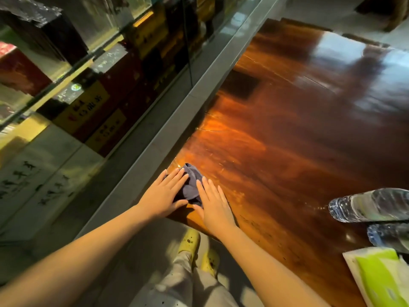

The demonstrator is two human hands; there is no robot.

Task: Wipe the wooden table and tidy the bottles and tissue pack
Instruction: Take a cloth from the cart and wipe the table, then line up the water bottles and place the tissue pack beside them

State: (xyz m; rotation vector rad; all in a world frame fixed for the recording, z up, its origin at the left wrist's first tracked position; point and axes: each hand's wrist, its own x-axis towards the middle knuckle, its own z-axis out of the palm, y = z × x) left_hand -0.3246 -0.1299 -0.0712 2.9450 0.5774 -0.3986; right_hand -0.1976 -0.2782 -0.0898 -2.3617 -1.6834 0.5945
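Both hands flat, fingers together: left hand (164,192) and right hand (212,204) press the bunched dark cloth (191,186) between them at the wooden table (287,140) near corner. Unwiped surface runs away ahead; the table's left edge lies just left of the fingers. Bottles (371,206) and tissue pack (380,278) lie well right, nearer the right hand.

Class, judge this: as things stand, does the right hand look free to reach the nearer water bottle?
Probably yes. The right hand lies flat on the cloth, gripping nothing, and bare tabletop separates it from the nearer water bottle.
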